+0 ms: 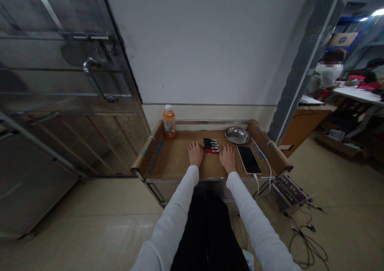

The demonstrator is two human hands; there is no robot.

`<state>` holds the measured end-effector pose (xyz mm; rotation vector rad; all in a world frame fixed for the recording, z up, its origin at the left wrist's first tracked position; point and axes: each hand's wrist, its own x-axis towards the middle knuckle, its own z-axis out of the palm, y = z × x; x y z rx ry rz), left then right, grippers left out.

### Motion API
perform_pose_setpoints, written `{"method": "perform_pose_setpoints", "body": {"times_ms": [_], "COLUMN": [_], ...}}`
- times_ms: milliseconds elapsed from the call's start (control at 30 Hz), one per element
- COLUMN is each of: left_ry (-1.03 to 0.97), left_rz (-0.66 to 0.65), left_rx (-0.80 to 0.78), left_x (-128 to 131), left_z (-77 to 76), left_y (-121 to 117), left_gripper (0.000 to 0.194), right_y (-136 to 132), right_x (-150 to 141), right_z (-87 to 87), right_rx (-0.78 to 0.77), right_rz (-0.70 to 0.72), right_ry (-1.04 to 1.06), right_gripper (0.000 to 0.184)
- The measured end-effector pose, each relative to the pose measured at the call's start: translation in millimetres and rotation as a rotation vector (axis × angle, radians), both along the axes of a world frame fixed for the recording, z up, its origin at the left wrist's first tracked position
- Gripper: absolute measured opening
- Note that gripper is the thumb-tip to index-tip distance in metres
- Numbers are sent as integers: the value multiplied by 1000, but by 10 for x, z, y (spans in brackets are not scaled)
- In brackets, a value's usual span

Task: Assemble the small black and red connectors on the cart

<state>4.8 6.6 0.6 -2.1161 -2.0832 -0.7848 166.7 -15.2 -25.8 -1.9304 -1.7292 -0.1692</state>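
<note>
My left hand (195,154) lies palm down on the brown cardboard (177,165) that lines a cart top, its fingers stretched forward. On the other side of a small row of markers, my right hand (228,158) rests flat in the same way, near their right ends. Several black markers (210,141) lie side by side between the hands, with a red marker (211,151) nearest to me. Neither hand holds anything. To the right of my right hand is a phone (249,160) with a dark screen and a white cable plugged in. Behind it sits a round steel dish (237,135).
An orange drink bottle (169,123) stands at the cart's back left corner. The white cable (268,161) runs over the right side. Right of the cart, a power box (291,195) and loose cords (309,243) lie on the floor. A metal door (69,83) is left; people sit far right.
</note>
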Motion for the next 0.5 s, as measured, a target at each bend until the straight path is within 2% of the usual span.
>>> {"method": "perform_pose_setpoints", "body": {"times_ms": [500], "left_ry": [39], "left_rz": [11], "left_rx": [-15], "left_x": [1], "left_z": [-14], "left_y": [14], "left_gripper": [22], "right_y": [-23], "right_x": [-27], "right_z": [49], "right_rx": [5], "right_rz": [-7], "right_ry": [-1], "right_gripper": [36]}}
